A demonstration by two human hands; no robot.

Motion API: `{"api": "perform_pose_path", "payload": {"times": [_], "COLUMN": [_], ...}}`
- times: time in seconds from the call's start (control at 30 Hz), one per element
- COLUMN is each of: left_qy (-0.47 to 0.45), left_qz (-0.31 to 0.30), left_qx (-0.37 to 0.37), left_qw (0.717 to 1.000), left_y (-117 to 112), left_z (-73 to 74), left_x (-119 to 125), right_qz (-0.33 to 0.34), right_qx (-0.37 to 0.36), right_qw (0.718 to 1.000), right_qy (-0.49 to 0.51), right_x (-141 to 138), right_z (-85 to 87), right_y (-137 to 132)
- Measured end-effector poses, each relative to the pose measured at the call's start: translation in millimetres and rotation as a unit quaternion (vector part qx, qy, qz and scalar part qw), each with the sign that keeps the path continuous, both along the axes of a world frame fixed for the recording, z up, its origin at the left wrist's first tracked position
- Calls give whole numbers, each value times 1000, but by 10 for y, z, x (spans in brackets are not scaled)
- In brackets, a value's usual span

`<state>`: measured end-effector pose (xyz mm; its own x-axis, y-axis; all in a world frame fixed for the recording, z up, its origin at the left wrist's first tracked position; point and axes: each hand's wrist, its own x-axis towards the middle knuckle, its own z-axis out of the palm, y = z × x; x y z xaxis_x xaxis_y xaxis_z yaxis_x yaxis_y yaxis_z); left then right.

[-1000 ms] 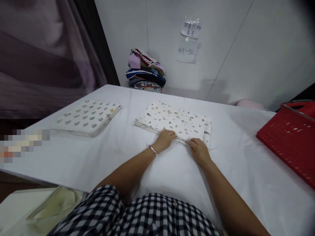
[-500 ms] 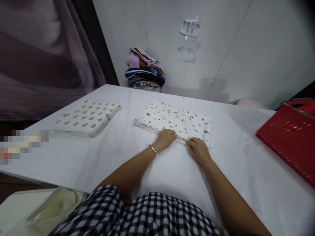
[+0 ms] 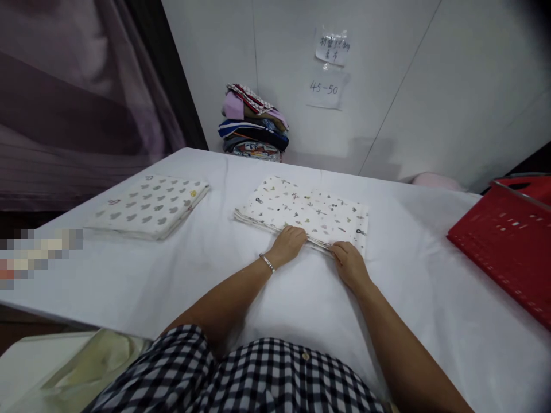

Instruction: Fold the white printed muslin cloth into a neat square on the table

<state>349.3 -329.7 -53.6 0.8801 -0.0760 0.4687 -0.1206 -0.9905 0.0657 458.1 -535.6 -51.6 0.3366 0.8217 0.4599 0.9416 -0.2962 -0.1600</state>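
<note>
A folded white cloth with small printed figures (image 3: 307,209) lies on the white table (image 3: 224,269) in front of me. My left hand (image 3: 287,243), a bracelet on its wrist, grips the cloth's near edge with curled fingers. My right hand (image 3: 349,262) pinches the same edge a little to the right. Both hands rest on the table, close together.
A second folded cloth with grey heart shapes (image 3: 148,205) lies at the left. A stack of coloured folded fabrics (image 3: 253,125) stands at the far edge against the wall. A red plastic basket (image 3: 508,241) sits at the right. Paper notes (image 3: 329,66) hang on the wall.
</note>
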Motion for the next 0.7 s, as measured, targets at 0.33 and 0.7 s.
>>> {"api": "perform_pose_path", "payload": {"times": [0.33, 0.7], "left_qy": [21, 52], "left_qz": [0, 7], "left_qx": [1, -27], "left_qw": [1000, 998], "left_y": [8, -1], "left_z": [-12, 44], "left_x": [-13, -21], "right_qz": [-6, 9], "right_qx": [2, 11], "right_qw": [1000, 1000], "right_qy": [-5, 2], "right_x": [-9, 2], "right_z": [2, -29], "right_y": [-21, -33]}}
